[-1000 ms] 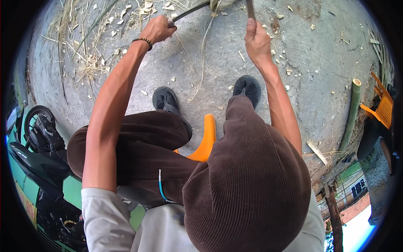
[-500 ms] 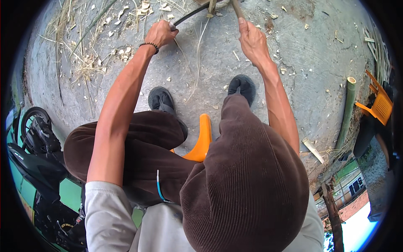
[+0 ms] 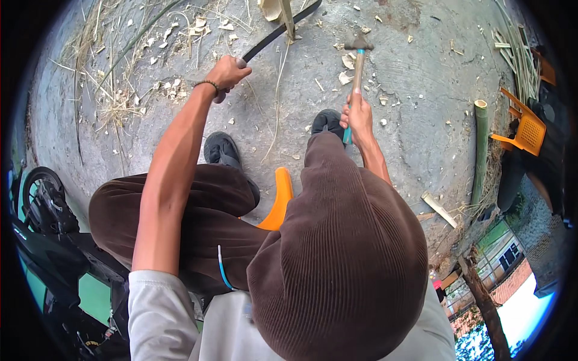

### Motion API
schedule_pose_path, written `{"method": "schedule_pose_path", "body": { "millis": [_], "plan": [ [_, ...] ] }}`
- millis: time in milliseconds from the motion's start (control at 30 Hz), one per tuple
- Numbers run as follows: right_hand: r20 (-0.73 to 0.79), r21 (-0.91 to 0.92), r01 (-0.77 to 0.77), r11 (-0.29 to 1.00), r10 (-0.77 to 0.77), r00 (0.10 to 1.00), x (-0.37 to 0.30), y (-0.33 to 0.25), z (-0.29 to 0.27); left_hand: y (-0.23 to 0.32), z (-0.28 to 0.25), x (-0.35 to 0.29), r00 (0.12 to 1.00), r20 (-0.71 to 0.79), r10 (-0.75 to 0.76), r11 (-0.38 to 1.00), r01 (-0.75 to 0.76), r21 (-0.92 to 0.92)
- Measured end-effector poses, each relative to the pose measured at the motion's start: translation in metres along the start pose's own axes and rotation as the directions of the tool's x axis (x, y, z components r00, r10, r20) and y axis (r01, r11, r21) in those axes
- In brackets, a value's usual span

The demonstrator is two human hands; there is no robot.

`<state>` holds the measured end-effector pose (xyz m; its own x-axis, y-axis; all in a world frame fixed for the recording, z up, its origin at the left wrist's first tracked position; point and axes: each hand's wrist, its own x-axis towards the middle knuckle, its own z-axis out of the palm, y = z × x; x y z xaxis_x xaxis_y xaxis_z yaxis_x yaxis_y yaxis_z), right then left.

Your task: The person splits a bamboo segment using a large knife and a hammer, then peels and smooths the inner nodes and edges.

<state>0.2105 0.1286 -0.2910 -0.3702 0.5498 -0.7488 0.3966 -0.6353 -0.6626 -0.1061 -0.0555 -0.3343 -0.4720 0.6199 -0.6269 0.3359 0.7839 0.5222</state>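
Observation:
My left hand (image 3: 227, 73), with a beaded bracelet at the wrist, grips the handle of a machete. The dark machete blade (image 3: 271, 39) slants up and to the right, crossing a thin upright piece of wood or bamboo (image 3: 288, 19). Beside that piece is a pale wooden block (image 3: 270, 8), cut off by the picture's upper edge. In my right hand (image 3: 359, 117) is a hammer (image 3: 358, 73) with a dark head, a wooden handle and teal bands. The hammer head is apart from the blade, above the floor, to its right. My fingers are wrapped round both handles.
Pale wood chips (image 3: 174, 90) and fibres litter the concrete floor (image 3: 421, 120). On the right are a green bamboo pole (image 3: 481, 150), an orange chair (image 3: 528, 129) and a bundle of split strips (image 3: 516, 57). A motorcycle (image 3: 51, 204) stands at left.
My right hand has drawn the hammer back toward me, away from the upright piece, bringing its head into view. My left hand still holds the machete, now with more of the blade showing.

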Motion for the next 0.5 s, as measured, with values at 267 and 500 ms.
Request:
{"method": "schedule_pose_path", "body": {
  "millis": [267,500],
  "plan": [
    [-0.314,-0.206,-0.002,0.979,-0.064,0.947,-0.097,0.106,-0.144,0.050,0.032,-0.062,0.921,-0.286,0.264,0.881,-0.110,0.460],
    [-0.403,-0.372,-0.146,0.917,-0.017,0.915,-0.157,0.168,-0.206,0.097,0.047,-0.098,0.985,0.116,-0.130,0.980,0.145,-0.133]
  ]
}}
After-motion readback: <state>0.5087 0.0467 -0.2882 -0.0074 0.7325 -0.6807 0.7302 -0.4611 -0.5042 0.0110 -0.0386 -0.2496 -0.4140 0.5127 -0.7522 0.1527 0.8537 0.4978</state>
